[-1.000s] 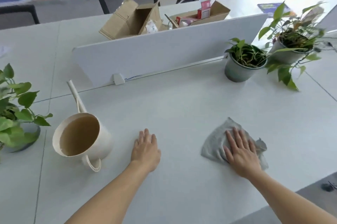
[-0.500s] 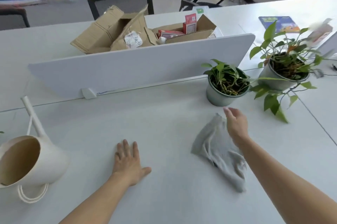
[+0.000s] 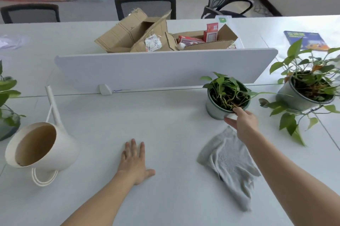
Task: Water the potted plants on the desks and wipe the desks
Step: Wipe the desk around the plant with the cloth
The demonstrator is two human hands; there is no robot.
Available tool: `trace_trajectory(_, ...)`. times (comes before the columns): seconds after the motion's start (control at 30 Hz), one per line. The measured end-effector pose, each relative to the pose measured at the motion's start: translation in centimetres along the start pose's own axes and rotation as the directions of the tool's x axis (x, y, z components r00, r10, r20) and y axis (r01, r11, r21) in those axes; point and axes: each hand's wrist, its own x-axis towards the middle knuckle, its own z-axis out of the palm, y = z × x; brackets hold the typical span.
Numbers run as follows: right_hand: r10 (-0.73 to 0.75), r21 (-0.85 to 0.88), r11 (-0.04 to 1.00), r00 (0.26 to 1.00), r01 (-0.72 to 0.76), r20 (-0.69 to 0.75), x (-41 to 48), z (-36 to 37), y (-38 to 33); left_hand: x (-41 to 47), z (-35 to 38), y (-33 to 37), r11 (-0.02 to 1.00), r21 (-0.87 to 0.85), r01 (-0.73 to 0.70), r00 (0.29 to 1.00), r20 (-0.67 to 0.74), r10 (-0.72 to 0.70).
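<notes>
A small potted plant (image 3: pixel 215 110) in a grey-green pot stands on the white desk (image 3: pixel 165 124) near the divider. My right hand (image 3: pixel 244 124) reaches to its near rim, fingers over the edge and thumb against the pot's side. Just below that hand a grey cloth (image 3: pixel 230 167) lies crumpled and loose on the desk. My left hand (image 3: pixel 136 163) rests flat on the desk, fingers spread. At the left stands a cream watering can (image 3: pixel 60 150), its spout pointing away from me.
A larger potted plant (image 3: pixel 292 95) with trailing leaves stands at the right, and another plant (image 3: pixel 7 93) at the left edge. A white divider panel (image 3: pixel 156 69) crosses the desk. Behind it lie open cardboard boxes (image 3: pixel 128 32), a blue booklet (image 3: pixel 305 40) and office chairs.
My right hand left the cloth and moved forward to the small pot's rim. The cloth stays on the desk. The view shifted up and right; my left hand stayed flat.
</notes>
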Motion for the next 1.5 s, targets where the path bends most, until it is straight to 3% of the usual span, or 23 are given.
trace_trajectory(0.23, 0.017, -0.05, 0.999, 0.955, -0.002, 0.297, -4.5, 7.3, 2.1, -0.5, -0.6, -2.6, 0.996, -0.038, -0.084, 0.995, -0.061, 0.082)
trace_trajectory(0.47, 0.039, -0.16, 0.986, 0.867, 0.048, 0.497, -8.3, 16.6, 4.5, -1.8, -0.5, -9.3, 0.994, -0.094, 0.05, 0.998, -0.03, -0.053)
trace_trajectory(0.6, 0.069, -0.224, 0.971, 0.804, 0.082, 0.59, -10.2, 21.8, 5.3, -1.9, -0.1, -10.8, 0.995, -0.093, 0.045, 0.999, 0.02, -0.043)
trace_trajectory(0.9, 0.114, -0.344, 0.922, 0.727, 0.176, 0.677, -12.9, 30.7, 5.7, -1.4, 0.9, -11.5, 0.997, -0.081, -0.005, 0.998, -0.06, 0.001)
trace_trajectory(1.17, 0.124, -0.369, 0.905, 0.697, 0.212, 0.706, -13.5, 29.7, 6.1, -1.0, 0.5, -11.6, 0.999, -0.051, 0.011, 1.0, -0.028, -0.013)
trace_trajectory(1.27, -0.007, -0.435, 0.839, 0.806, 0.327, 0.592, -12.0, 25.5, 6.5, -1.0, -0.4, -11.1, 0.999, -0.013, 0.049, 0.998, 0.026, -0.048)
trace_trajectory(1.37, -0.301, -0.687, 0.579, 0.898, 0.44, 0.321, -9.1, 16.5, 7.7, -1.0, -1.4, -10.3, 0.997, 0.001, 0.075, 0.997, 0.035, -0.075)
trace_trajectory(1.43, -0.433, -0.812, 0.457, 0.888, 0.364, 0.154, -6.9, 8.3, 8.8, -0.6, -2.2, -9.0, 0.999, -0.016, 0.034, 0.999, -0.026, -0.035)
trace_trajectory(1.5, -0.411, -0.895, 0.396, 0.911, 0.206, 0.028, -5.4, 1.3, 10.4, 0.1, -3.1, -7.4, 0.998, -0.052, -0.033, 0.995, -0.1, 0.027)
